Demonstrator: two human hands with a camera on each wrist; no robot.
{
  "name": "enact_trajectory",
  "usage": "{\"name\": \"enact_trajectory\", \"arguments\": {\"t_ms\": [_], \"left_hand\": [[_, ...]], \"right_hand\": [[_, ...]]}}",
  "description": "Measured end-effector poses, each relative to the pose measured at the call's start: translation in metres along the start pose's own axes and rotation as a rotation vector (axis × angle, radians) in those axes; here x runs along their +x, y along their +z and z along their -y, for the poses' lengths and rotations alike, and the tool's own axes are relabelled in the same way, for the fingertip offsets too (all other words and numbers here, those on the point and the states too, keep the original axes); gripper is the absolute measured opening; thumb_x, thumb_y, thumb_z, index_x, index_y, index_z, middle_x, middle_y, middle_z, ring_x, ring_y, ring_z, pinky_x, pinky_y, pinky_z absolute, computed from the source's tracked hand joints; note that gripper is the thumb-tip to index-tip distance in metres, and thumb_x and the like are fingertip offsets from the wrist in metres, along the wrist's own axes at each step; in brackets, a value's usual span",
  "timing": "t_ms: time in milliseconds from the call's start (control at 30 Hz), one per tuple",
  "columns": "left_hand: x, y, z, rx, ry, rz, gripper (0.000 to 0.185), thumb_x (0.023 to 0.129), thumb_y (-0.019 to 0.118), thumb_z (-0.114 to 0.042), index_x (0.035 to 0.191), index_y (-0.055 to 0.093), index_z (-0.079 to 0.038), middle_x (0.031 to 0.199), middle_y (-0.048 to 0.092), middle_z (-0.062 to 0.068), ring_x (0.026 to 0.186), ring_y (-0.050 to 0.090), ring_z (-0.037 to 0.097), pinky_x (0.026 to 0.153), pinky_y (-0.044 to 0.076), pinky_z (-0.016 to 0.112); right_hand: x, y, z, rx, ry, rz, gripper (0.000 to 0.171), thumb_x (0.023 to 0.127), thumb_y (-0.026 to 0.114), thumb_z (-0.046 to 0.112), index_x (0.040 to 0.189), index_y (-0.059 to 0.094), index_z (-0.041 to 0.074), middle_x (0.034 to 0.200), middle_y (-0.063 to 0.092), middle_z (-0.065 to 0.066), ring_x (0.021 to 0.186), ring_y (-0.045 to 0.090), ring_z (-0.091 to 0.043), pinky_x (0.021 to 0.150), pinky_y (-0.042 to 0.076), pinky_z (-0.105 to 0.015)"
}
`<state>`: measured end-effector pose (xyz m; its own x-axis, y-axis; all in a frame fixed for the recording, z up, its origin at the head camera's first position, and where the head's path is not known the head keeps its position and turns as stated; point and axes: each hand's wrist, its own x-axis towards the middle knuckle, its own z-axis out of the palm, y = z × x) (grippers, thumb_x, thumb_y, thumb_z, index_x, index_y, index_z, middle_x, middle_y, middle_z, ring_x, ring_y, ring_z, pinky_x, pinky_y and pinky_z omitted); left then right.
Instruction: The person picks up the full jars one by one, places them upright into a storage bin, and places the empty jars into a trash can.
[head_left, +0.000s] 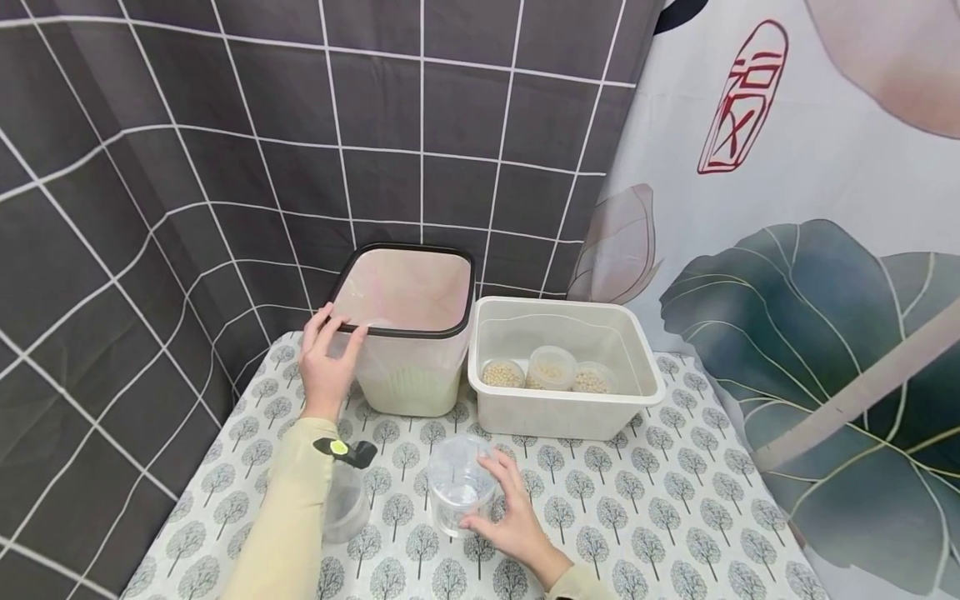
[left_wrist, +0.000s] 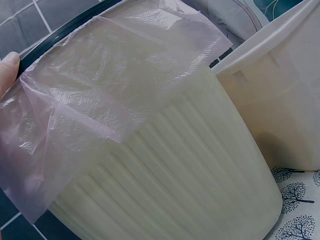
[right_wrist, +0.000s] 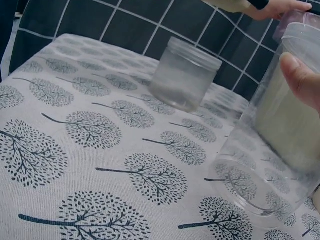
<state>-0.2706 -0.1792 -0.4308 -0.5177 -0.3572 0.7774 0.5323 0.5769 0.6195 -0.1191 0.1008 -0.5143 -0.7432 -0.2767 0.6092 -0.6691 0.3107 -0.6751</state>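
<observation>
My left hand point(head_left: 327, 367) touches the black rim of a pale green trash bin point(head_left: 408, 392) lined with a thin pink plastic bag point(left_wrist: 125, 75). Those fingers look fairly straight; in the left wrist view only one fingertip shows. A clear plastic jar point(head_left: 459, 492) with a clear lid is held by my right hand point(head_left: 513, 517), thumb on one side and fingers on the other. Nothing can be seen inside this jar. Beneath my left forearm stands a second clear jar point(right_wrist: 184, 75), partly hidden by the sleeve in the head view.
Right of the bin sits a white rectangular tub point(head_left: 566, 410) with three clear containers point(head_left: 551, 367) of pale beans or grains. A tree-print cloth point(head_left: 600, 533) covers the table. Behind it hangs a dark grid-patterned curtain point(head_left: 465, 125), with a leaf-print cloth point(head_left: 817, 350) at the right.
</observation>
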Motion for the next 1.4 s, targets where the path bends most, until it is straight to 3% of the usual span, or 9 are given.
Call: {"name": "enact_trajectory", "arguments": {"t_ms": [167,333,567,633,733,867,1033,1200,1400], "left_hand": [[0.001,0.0,-0.001,-0.011,0.0,-0.001,0.026,0.074,0.078,-0.012,0.096,0.07,-0.002,0.126,0.056,0.009,0.123,0.045,0.024,0.104,0.034,0.036],[0.001,0.0,-0.002,-0.013,0.0,-0.002,0.026,0.074,0.078,-0.011,0.096,0.07,-0.001,0.125,0.056,0.012,0.123,0.045,0.026,0.104,0.034,0.035],[0.001,0.001,-0.002,-0.019,-0.006,-0.007,0.025,0.074,0.078,-0.01,0.096,0.07,-0.001,0.125,0.057,0.011,0.123,0.045,0.025,0.104,0.034,0.035],[0.001,0.001,-0.001,-0.019,-0.007,-0.008,0.025,0.074,0.078,-0.01,0.096,0.07,-0.001,0.125,0.057,0.011,0.123,0.045,0.025,0.104,0.034,0.035],[0.001,0.001,-0.001,-0.024,-0.008,-0.009,0.024,0.074,0.078,-0.01,0.095,0.07,-0.001,0.124,0.057,0.011,0.123,0.045,0.025,0.104,0.034,0.035],[0.0,0.001,-0.001,-0.022,-0.015,0.001,0.025,0.075,0.078,-0.011,0.095,0.07,-0.001,0.125,0.056,0.011,0.123,0.045,0.025,0.105,0.033,0.034],[0.0,-0.001,-0.001,-0.013,-0.014,0.019,0.025,0.076,0.077,-0.012,0.096,0.069,0.0,0.126,0.055,0.013,0.124,0.044,0.024,0.106,0.032,0.032],[0.0,-0.003,-0.002,-0.006,-0.005,0.024,0.026,0.076,0.077,-0.013,0.097,0.069,0.0,0.126,0.055,0.012,0.124,0.044,0.024,0.105,0.033,0.033],[0.0,-0.003,-0.002,0.002,0.002,0.024,0.026,0.076,0.077,-0.013,0.097,0.069,0.0,0.126,0.055,0.014,0.124,0.044,0.023,0.105,0.033,0.033]], "right_hand": [[-0.005,0.004,-0.016,-0.028,0.027,0.014,0.083,0.055,0.085,0.009,0.127,0.043,0.0,0.132,0.037,-0.029,0.117,0.038,-0.049,0.081,0.038,-0.071],[-0.007,0.002,-0.026,-0.033,0.067,0.035,0.082,0.06,0.084,0.017,0.131,0.045,0.008,0.137,0.038,-0.018,0.12,0.039,-0.046,0.084,0.037,-0.069],[0.003,-0.005,-0.019,-0.038,0.054,0.031,0.083,0.061,0.085,0.02,0.132,0.044,0.008,0.135,0.041,-0.015,0.12,0.043,-0.034,0.086,0.043,-0.06],[0.008,-0.008,-0.013,-0.03,0.045,0.023,0.083,0.059,0.086,0.015,0.131,0.045,0.004,0.134,0.041,-0.019,0.121,0.041,-0.036,0.088,0.041,-0.062],[0.019,-0.016,0.001,-0.02,-0.004,-0.002,0.083,0.056,0.086,0.009,0.128,0.045,-0.001,0.131,0.04,-0.026,0.12,0.041,-0.038,0.087,0.042,-0.061],[0.034,-0.026,0.02,-0.015,-0.107,-0.052,0.081,0.054,0.084,0.003,0.125,0.046,-0.006,0.125,0.042,-0.032,0.118,0.045,-0.032,0.088,0.046,-0.052],[0.047,-0.035,0.028,0.011,-0.159,-0.089,0.08,0.053,0.083,0.004,0.123,0.046,-0.01,0.124,0.041,-0.035,0.119,0.045,-0.031,0.095,0.043,-0.042],[0.06,-0.046,0.033,0.041,-0.22,-0.125,0.078,0.058,0.083,0.008,0.122,0.045,-0.013,0.123,0.04,-0.038,0.119,0.045,-0.03,0.097,0.042,-0.033],[0.084,-0.059,0.041,0.091,-0.313,-0.185,0.07,0.066,0.08,0.01,0.118,0.043,-0.018,0.121,0.038,-0.04,0.119,0.045,-0.028,0.095,0.044,-0.032]]}}
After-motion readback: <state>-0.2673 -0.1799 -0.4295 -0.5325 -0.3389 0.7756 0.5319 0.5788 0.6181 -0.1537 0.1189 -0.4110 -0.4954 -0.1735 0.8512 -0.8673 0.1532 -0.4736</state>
